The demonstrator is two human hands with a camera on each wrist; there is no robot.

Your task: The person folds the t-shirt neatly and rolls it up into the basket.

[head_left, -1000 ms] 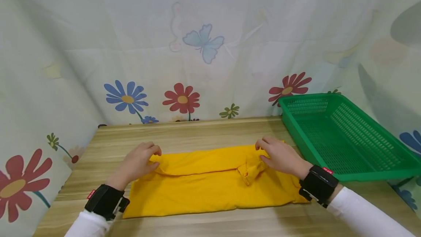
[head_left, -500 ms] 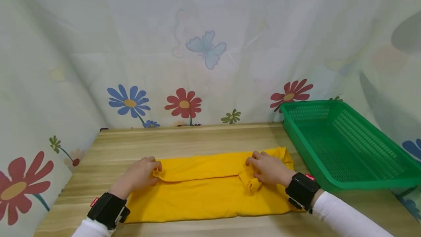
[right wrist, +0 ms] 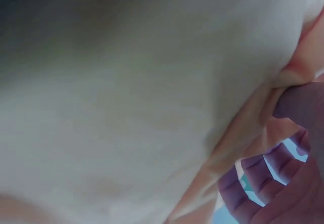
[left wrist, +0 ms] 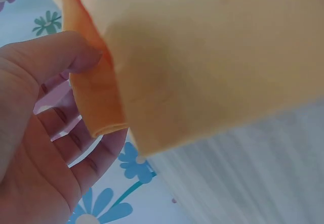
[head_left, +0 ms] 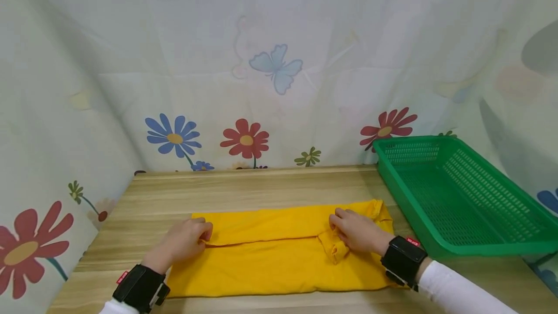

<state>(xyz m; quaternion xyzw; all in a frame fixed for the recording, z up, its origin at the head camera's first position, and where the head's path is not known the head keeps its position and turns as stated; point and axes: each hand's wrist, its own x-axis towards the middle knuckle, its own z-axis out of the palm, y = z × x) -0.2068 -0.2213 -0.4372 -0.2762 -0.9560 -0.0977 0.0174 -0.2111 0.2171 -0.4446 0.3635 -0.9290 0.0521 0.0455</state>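
A white fabric backdrop point(head_left: 196, 38) printed with flowers and a pale-blue butterfly stands behind and at both sides of a light wood-grain table point(head_left: 244, 185). At the table's right side sits a green, rectangular, perforated plastic basket point(head_left: 497, 247). Just left of the basket, a yellow, soft-fabric cloth point(head_left: 266, 265) lies across the table, roughly rectangular, with a folded strip along its far half. A white sleeve point(head_left: 462, 287) covers each forearm. The left hand point(head_left: 180, 241) is at the left end of the strip; its thumb presses the near face and its fingers curve behind, pinching the cloth. The right hand point(head_left: 359, 231) is toward the right end and pinches the folded edge likewise, thumb against fabric, fingers bent behind. A black strap-on wristband point(head_left: 140, 287) is fitted to each wrist. Beside the right fingertips, a rolled, tube-like end point(head_left: 335, 252) of the cloth points toward the near edge.
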